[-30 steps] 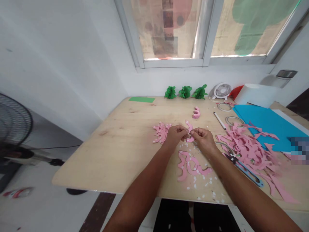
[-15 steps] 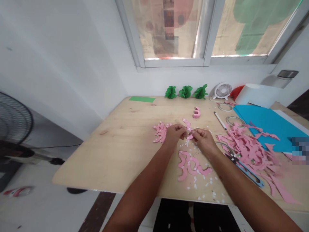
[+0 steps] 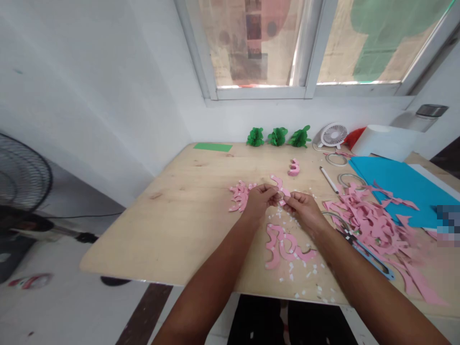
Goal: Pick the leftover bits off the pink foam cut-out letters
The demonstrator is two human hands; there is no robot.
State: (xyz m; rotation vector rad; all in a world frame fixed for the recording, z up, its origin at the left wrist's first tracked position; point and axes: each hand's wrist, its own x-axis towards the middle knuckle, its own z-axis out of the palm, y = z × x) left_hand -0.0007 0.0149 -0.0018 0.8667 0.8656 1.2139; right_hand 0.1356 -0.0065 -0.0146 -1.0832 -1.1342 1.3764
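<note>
Over the middle of the wooden table [image 3: 179, 225], my left hand [image 3: 260, 200] and my right hand [image 3: 304, 211] meet, fingers pinched. Between them they hold a small curved pink paper cutout [image 3: 278, 188], its hooked end sticking up above the fingers. A pile of similar pink cutouts [image 3: 239, 195] lies just left of my left hand. Larger curved pink pieces [image 3: 283, 245] lie on the table below my hands, among several small white paper bits [image 3: 305, 275].
A heap of pink paper scraps [image 3: 373, 223] and blue-handled scissors [image 3: 373, 261] lie at the right, by a blue sheet [image 3: 395, 184]. At the back stand three green paper balls [image 3: 276, 137], a small white fan [image 3: 332, 135], a pen [image 3: 327, 179] and a green sheet [image 3: 212, 147].
The pink cutout's hooked end has turned and shifted slightly left between my fingers. My hands stay in about the same place.
</note>
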